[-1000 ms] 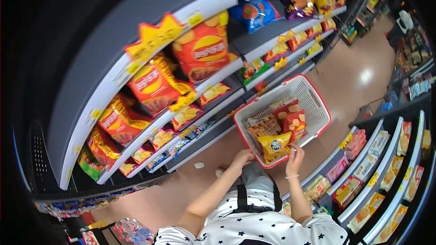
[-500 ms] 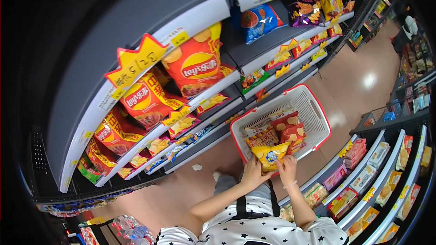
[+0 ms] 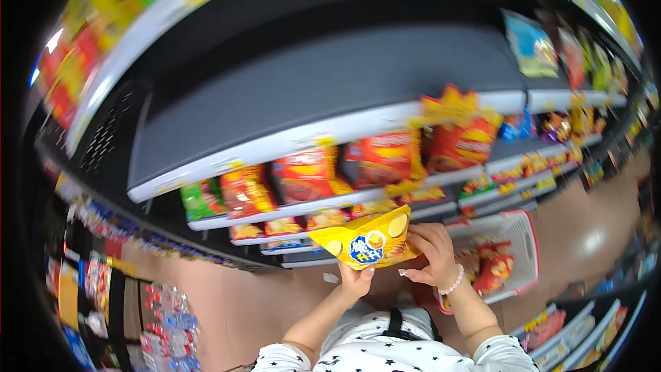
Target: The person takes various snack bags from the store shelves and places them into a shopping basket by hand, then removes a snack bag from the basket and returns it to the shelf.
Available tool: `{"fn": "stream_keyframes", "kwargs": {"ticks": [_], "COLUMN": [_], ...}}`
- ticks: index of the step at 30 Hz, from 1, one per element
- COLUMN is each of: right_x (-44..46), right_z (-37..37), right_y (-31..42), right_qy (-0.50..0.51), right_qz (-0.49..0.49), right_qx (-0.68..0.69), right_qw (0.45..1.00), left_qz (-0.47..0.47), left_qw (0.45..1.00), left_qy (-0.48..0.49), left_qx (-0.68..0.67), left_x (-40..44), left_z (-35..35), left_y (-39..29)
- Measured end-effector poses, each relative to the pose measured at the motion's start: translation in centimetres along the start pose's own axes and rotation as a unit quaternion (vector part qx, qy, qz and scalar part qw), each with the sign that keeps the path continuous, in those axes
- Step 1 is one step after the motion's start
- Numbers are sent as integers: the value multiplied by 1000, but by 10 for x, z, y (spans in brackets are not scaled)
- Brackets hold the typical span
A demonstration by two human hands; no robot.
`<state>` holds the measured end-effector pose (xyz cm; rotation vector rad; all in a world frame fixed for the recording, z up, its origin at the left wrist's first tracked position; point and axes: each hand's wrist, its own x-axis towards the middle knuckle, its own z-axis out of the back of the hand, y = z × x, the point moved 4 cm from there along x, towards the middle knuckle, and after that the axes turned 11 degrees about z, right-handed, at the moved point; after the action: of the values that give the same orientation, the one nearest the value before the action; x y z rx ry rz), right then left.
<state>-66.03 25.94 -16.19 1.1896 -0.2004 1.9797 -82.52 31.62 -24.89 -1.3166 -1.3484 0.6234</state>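
Note:
A yellow snack bag [image 3: 372, 240] with a blue and white logo is held up in front of my body, its printed side toward me. My left hand [image 3: 357, 281] grips its bottom edge. At the bag's right side is my right hand [image 3: 435, 259], fingers curled against it with the thumb apart; the fingertips are partly hidden behind the bag. Below and to the right, the white basket [image 3: 525, 251] with a red rim stands on the floor, with a red bag [image 3: 494, 266] and other packets inside.
Shelves [image 3: 289, 141] curve across the front, with red chip bags [image 3: 385, 158] in a row. A lower rack [image 3: 575, 334] of packets stands at the right. Bottled drinks [image 3: 169, 327] are at lower left. Brown floor [image 3: 241, 303] shows between them.
The yellow bag has been lifted out of the basket by my hands. The view has turned left and up, so the basket now sits further right and more of the upper shelf shows.

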Motion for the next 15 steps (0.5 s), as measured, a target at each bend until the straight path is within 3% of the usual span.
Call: {"fn": "stream_keyframes", "kwargs": {"ticks": [3, 4, 5, 6, 8, 9, 12, 15], "right_x": [75, 99, 124, 154, 204, 229, 300, 346], "right_z": [-50, -66, -84, -99, -131, -151, -196, -248], "right_y": [32, 43, 51, 62, 78, 82, 101, 102], "right_qy": [-33, -56, -82, -75, -117, -134, -147, -173], "right_qz": [61, 71, 80, 67, 67, 78, 91, 96], "right_qx": [10, -6, -9, -36, -35, -34, -39, -43], "right_qw": [998, 996, 993, 994, 990, 987, 984, 979], "left_qz": [-66, -131, -165, -110, -198, -167, -284, -254], "left_qw": [994, 984, 939, 936, 904, 888, 785, 765], "left_qy": [-21, -63, -77, -154, -171, -197, -263, -267], "left_qx": [88, 99, 292, 295, 339, 380, 484, 528], "left_x": [36, 53, 70, 88, 128, 142, 186, 226], "left_z": [75, 89, 123, 148, 170, 190, 234, 286], "left_y": [-32, -72, -86, -106, -182, -203, -260, -279]}}
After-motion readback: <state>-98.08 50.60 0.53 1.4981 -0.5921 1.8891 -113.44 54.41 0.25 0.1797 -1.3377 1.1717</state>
